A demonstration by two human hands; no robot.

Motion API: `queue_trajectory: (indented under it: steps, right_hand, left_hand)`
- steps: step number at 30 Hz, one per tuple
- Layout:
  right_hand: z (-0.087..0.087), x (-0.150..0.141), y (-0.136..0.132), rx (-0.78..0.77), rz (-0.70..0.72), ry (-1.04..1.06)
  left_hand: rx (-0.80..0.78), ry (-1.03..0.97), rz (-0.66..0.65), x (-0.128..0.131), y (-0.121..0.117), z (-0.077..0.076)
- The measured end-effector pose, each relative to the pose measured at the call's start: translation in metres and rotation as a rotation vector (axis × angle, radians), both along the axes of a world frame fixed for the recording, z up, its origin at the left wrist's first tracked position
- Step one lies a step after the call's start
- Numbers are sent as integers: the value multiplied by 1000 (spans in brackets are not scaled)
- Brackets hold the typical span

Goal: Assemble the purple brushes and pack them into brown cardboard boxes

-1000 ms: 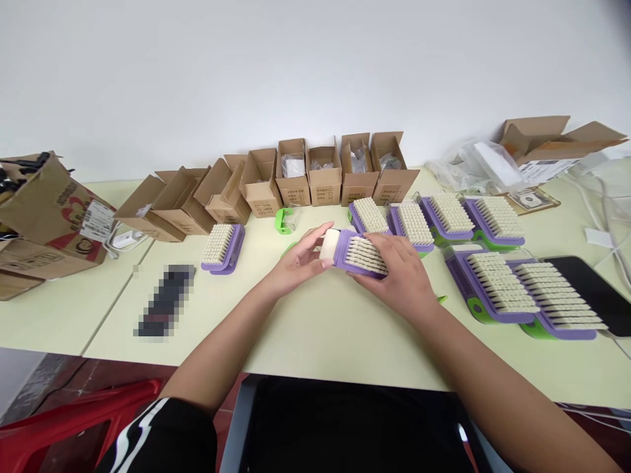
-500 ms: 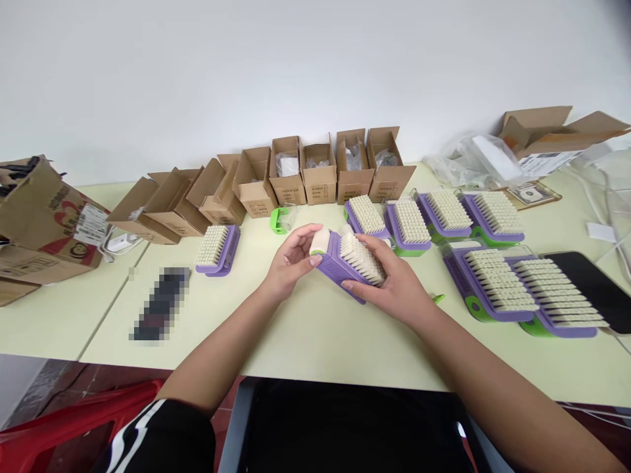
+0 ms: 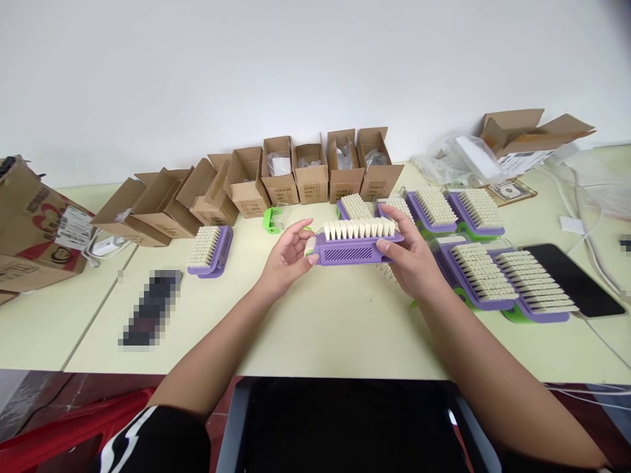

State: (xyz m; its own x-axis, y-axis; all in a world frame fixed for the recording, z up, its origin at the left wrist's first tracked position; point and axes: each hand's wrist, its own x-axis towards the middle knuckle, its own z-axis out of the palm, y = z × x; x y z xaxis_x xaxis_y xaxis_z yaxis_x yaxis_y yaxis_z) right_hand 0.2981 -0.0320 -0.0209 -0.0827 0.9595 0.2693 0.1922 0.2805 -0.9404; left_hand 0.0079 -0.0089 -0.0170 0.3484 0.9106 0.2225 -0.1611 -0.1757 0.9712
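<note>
Purple bristle brush (image 3: 352, 249) held level between the two hands (image 3: 287, 253) (image 3: 411, 256).

The right hand (image 3: 407, 253) hides one end of the purple scrub brush (image 3: 352, 251); a dark oblong (image 3: 152, 309) on the desk (image 3: 320, 322) is pixelated beyond naming; the left edge cuts off a printed carton (image 3: 39, 230); the contents of the open boxes (image 3: 279, 187) are too small to tell.

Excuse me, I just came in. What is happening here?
A person holds a purple brush with cream bristles up, the left hand at the end with a white block, the right hand at the other end. More such brushes lie on the pale table, and open cardboard boxes stand along the wall.
</note>
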Motion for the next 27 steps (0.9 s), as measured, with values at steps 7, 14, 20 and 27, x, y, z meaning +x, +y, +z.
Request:
queue_trajectory:
  steps: [7, 14, 20, 27]
  right_hand:
    - [-1, 2, 1, 49, -58, -34]
    - [5, -13, -12, -37, 136, -7]
    - [6, -29, -26, -10, 234, -40]
    - [24, -13, -40, 140, 209, -156]
  left_hand:
    - [38, 177, -163, -1, -9, -4]
    - [138, 426, -182, -3, -14, 12]
    - [317, 659, -210, -3, -17, 20]
    - [466, 631, -85, -6, -19, 16]
